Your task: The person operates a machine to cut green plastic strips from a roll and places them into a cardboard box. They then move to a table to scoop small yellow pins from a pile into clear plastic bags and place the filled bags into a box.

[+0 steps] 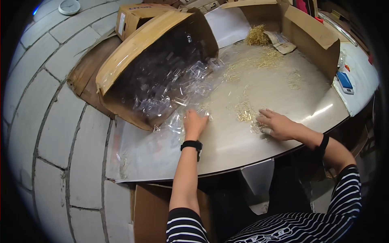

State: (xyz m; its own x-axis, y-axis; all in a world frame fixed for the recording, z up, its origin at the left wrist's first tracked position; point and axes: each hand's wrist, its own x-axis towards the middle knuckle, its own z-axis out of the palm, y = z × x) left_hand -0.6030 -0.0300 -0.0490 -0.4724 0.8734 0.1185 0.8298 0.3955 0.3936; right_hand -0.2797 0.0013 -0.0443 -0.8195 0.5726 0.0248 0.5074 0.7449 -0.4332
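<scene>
Clear plastic pieces, some shaped like small boxes, spill out of a tipped cardboard box onto the table. My left hand, with a black band on its wrist, is at the near edge of this heap. Its fingers are curled, and a clear plastic piece shows at their tips; the grip is partly hidden. Farther right, my right hand is low over the tabletop, fingers apart, beside a scatter of small thin gold-coloured pieces. Nothing clearly shows in its grasp.
A heap of gold-coloured pieces lies at the back by a small packet. Cardboard walls edge the back right. A small blue-and-white device sits at far right. Left stands a block wall with a round white clock.
</scene>
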